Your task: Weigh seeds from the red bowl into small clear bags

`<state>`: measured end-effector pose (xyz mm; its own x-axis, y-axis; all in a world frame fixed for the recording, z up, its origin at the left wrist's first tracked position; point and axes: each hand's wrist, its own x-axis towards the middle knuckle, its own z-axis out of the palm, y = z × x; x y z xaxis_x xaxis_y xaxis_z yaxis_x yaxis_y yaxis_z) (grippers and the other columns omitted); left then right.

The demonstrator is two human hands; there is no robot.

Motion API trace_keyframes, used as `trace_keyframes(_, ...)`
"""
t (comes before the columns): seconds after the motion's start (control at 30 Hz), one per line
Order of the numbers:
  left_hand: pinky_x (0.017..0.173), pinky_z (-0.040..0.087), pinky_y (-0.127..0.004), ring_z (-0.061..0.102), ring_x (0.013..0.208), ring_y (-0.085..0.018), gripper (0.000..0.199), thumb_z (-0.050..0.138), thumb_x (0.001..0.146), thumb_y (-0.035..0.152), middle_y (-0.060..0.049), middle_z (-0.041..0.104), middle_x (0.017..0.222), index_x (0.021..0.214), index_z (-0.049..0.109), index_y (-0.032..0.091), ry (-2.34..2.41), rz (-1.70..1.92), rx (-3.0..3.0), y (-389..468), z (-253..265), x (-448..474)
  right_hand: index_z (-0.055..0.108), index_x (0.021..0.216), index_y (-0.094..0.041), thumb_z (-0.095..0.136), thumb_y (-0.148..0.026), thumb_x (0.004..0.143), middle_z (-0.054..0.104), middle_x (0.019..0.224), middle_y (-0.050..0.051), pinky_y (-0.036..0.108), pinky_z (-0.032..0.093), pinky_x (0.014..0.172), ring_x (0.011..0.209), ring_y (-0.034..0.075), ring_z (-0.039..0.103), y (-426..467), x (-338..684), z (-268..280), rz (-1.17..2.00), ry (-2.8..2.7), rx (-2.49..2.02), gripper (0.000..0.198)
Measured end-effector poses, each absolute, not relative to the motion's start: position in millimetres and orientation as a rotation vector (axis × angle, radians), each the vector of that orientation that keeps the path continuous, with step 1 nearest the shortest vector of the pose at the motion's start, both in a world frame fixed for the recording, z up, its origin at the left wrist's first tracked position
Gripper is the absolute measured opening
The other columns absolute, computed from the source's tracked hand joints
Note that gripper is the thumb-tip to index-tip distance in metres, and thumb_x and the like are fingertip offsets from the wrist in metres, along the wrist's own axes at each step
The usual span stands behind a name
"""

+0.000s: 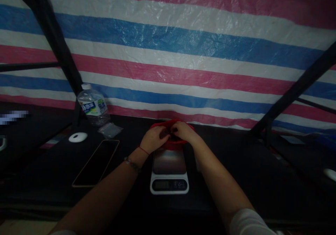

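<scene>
Both hands meet over a red bag or basin just behind a white digital scale. Which of the two it is, I cannot tell in this dim light. My left hand reaches into its left side with fingers bent together. From the right, my right hand comes in with thumb and fingers pinched close to the left fingertips. Something dark lies between them, too small and shadowed to name. The scale has a metal plate and a dark display; no reading is legible.
Left of my forearm lies a phone on the black table. Beyond it are a white oval object, a small clear plastic bag and a large clear bottle. Dark frame bars slant before a striped sheet.
</scene>
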<state>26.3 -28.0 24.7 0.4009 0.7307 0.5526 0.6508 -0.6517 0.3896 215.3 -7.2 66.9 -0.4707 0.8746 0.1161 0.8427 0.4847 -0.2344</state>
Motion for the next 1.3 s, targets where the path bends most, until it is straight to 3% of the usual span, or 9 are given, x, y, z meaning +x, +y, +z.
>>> trace_keyframes(0.43, 0.082, 0.051, -0.037, 0.065, 0.091, -0.025, 0.026, 0.058, 0.081, 0.032, -0.009, 0.069, 0.098, 0.102, 0.063, 0.018, 1.361, 0.986, 2.553, -32, 24, 31, 0.073, 0.091, -0.019, 0.06, -0.011, 0.076, 0.07, 0.097, 0.004, 0.027, 0.044, 0.086, 0.093, 0.017, 0.061, -19, 199, 73, 0.263, -2.381, -1.301, 0.021)
trace_keyframes(0.7, 0.081, 0.051, -0.037, 0.065, 0.09, -0.025, 0.028, 0.057, 0.082, 0.032, -0.009, 0.069, 0.097, 0.104, 0.062, 0.016, 1.355, 1.002, 2.519, -30, 21, 33, 0.069, 0.097, -0.02, 0.059, -0.006, 0.071, 0.069, 0.098, 0.003, 0.027, 0.045, 0.083, 0.09, 0.016, 0.062, -23, 197, 74, 0.357, -2.328, -1.301, 0.031)
trace_keyframes(1.03, 0.084, 0.051, -0.036, 0.064, 0.094, -0.022, 0.03, 0.057, 0.083, 0.03, -0.007, 0.068, 0.101, 0.11, 0.058, 0.018, 1.293, 1.138, 2.45, -30, 17, 37, 0.066, 0.091, -0.019, 0.061, -0.01, 0.075, 0.067, 0.089, 0.001, 0.026, 0.045, 0.077, 0.083, 0.015, 0.061, -23, 196, 72, 0.458, -2.189, -1.23, 0.019)
trace_keyframes(1.3, 0.085, 0.051, -0.037, 0.063, 0.096, -0.022, 0.029, 0.057, 0.084, 0.032, -0.007, 0.068, 0.101, 0.109, 0.059, 0.018, 1.214, 1.186, 2.368, -31, 16, 38, 0.067, 0.087, -0.018, 0.059, -0.021, 0.084, 0.067, 0.091, 0.003, 0.027, 0.043, 0.081, 0.087, 0.015, 0.06, -24, 190, 73, 0.375, -2.145, -1.17, 0.009)
